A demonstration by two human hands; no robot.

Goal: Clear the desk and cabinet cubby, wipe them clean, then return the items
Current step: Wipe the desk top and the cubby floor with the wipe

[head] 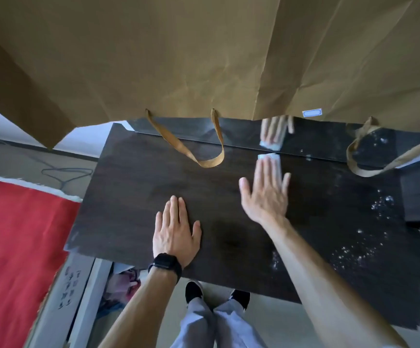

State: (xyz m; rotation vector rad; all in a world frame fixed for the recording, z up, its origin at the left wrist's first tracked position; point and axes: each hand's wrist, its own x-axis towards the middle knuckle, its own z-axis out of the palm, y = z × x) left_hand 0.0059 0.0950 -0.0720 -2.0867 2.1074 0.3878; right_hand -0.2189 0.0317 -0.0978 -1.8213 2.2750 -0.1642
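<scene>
Right hand [266, 194] flat, fingers spread, pressing a pale wipe [270, 158] onto the far side of the dark counter [133, 197], the wipe under its fingertips. Left hand [175, 233] splayed open, palm down near the front edge. Droplets [382, 203] glisten at right. Brown paper bags [178, 59] hang overhead.

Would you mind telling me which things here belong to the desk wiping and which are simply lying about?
In use:
- dark desk top
- white wipe pressed flat under the right hand
- left hand braced flat on the desk
- droplets at the right

Lying about:
- brown paper bags
- red cloth
- wire hanger
</scene>
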